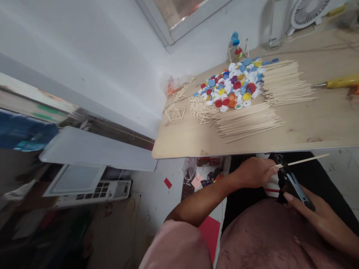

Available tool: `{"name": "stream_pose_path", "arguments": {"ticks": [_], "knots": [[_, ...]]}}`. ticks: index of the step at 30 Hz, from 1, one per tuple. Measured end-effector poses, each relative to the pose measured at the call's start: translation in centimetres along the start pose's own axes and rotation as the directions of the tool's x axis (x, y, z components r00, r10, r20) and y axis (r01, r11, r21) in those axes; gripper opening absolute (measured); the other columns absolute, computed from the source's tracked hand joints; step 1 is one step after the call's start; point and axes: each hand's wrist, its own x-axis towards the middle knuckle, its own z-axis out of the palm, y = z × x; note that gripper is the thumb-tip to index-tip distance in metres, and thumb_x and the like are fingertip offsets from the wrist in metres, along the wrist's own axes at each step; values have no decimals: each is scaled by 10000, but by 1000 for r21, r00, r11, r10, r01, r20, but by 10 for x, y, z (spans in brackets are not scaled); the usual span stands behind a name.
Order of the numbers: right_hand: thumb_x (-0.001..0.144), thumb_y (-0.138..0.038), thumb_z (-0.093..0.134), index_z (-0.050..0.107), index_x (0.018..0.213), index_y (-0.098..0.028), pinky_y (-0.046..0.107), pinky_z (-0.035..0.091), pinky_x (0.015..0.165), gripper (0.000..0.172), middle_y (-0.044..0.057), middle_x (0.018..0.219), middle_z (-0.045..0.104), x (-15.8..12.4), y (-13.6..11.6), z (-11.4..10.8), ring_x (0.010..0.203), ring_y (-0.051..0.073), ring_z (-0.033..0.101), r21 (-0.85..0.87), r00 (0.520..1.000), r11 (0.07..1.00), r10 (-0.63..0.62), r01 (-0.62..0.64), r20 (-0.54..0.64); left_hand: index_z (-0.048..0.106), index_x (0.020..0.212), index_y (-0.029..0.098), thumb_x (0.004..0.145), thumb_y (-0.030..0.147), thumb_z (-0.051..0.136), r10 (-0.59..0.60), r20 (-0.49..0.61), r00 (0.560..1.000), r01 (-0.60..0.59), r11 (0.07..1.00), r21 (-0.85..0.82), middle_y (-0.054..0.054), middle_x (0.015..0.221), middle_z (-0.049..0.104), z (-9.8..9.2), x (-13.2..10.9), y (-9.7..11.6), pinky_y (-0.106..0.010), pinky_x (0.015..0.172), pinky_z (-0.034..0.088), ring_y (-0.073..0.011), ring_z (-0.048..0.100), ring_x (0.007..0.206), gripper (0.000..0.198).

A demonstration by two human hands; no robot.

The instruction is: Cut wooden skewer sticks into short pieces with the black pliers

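My left hand (254, 172) pinches one end of a thin wooden stick (304, 160) just below the table's front edge. The stick points right and slightly up. My right hand (316, 216) grips a pair of black cutters (291, 183) whose jaws meet the stick close to my left fingers. Both hands are over my lap, below the wooden table (308, 123). On the table lie a long stick bundle (246, 121), a second stick bundle (286, 84) and a heap of coloured bottle caps (234, 86).
Short cut sticks (200, 108) and a small stick frame (175, 112) lie at the table's left. A yellow tool (340, 82) lies at the right edge, a white fan (305, 11) at the back. A cap-and-stick model (237, 46) stands near the wall. Clutter covers the floor at left.
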Motion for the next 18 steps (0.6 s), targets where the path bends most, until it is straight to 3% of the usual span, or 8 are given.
{"name": "stream_pose_path", "arguments": {"ticks": [6,11,14,18], "knots": [[721,-741,630,828,1025,-310,453,609,875,563,46,932,858,-1,-1,0,957,387,779,-4,1000,1000,2,-2,-2,643,943,164,1044,286,416,6,27,1000,-7,1000,12,-47,1006,738,-5,2,-1,-288,855,492,-180,670,958,276],[705,-762,631,828,1034,-310,456,611,866,593,54,978,856,1,0,0,971,394,773,-17,1000,1000,4,-4,0,664,933,161,1036,266,423,26,51,998,-25,1000,-17,-49,1016,733,-8,4,-2,-283,874,493,-172,660,969,282],[707,-765,625,831,1022,-309,464,616,850,591,51,874,850,2,-1,-1,904,384,782,-22,1000,1000,-2,2,2,652,959,158,1037,270,430,32,49,998,-29,998,-58,-49,1034,726,-7,5,-3,-269,872,485,-160,651,964,261],[728,-757,609,830,1020,-314,458,613,862,575,52,904,853,2,-2,-2,968,389,776,-19,1000,1000,-15,15,-3,634,987,152,1033,260,447,15,39,999,-12,998,-66,-48,1029,716,-6,7,-4,-257,865,475,-154,643,959,220]]}}
